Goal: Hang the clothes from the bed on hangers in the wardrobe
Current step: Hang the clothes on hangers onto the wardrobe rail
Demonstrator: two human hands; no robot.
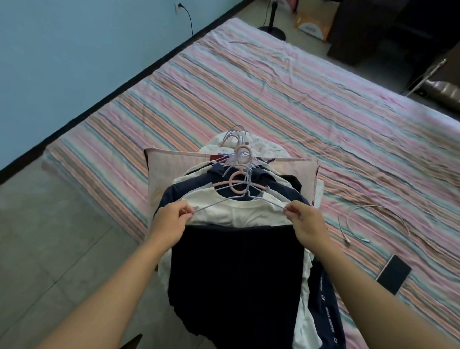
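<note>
Both hands, left (170,221) and right (306,221), are pinched on the ends of a lilac hanger (240,199) over piled clothes (235,266) on the striped bed (272,93), bordered by a blue wall (60,49) and tiled floor (42,248).

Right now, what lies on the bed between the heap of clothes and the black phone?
In the head view, only striped bedsheet and a looped white cable lie between the clothes heap and the phone.
</note>
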